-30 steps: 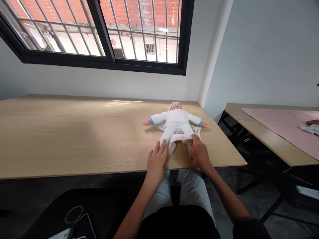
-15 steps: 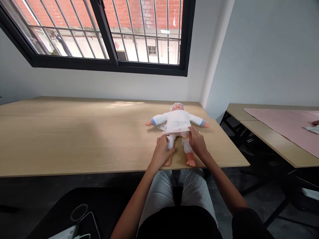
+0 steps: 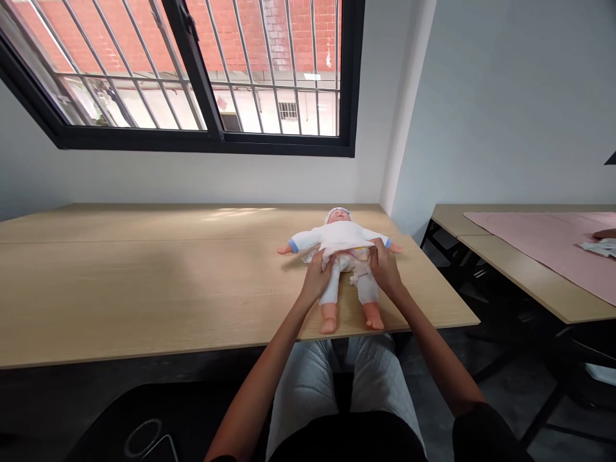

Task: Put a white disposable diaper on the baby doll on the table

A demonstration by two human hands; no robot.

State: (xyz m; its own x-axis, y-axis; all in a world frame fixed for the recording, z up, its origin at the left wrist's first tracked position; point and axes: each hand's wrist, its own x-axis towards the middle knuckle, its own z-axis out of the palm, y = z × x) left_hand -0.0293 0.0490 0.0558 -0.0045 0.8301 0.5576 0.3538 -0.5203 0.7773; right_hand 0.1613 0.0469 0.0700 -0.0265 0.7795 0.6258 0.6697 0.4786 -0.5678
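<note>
A baby doll [image 3: 342, 235] lies on its back near the front right of the wooden table [image 3: 144, 289], arms spread, feet toward me. It wears a white top with blue cuffs, a patterned cap and white leg coverings. My left hand [image 3: 317, 277] is closed on the cloth at the doll's waist, on the left side. On the right side, my right hand [image 3: 384, 264] pinches the lower edge of the white top, which is lifted a little. Crumpled, pale pink cloth shows between my hands over the doll's hips.
A second table [image 3: 524, 273] with a pink cloth [image 3: 543, 240] stands to the right. Another person's hand [image 3: 605, 233] touches a white item [image 3: 599, 247] there. A black chair [image 3: 192, 410] is at the lower left. A barred window is above the table.
My left hand has moved up from the doll's leg to its waist and closed on the cloth. The top's hem is raised, and both lower legs show more. The view has shifted slightly.
</note>
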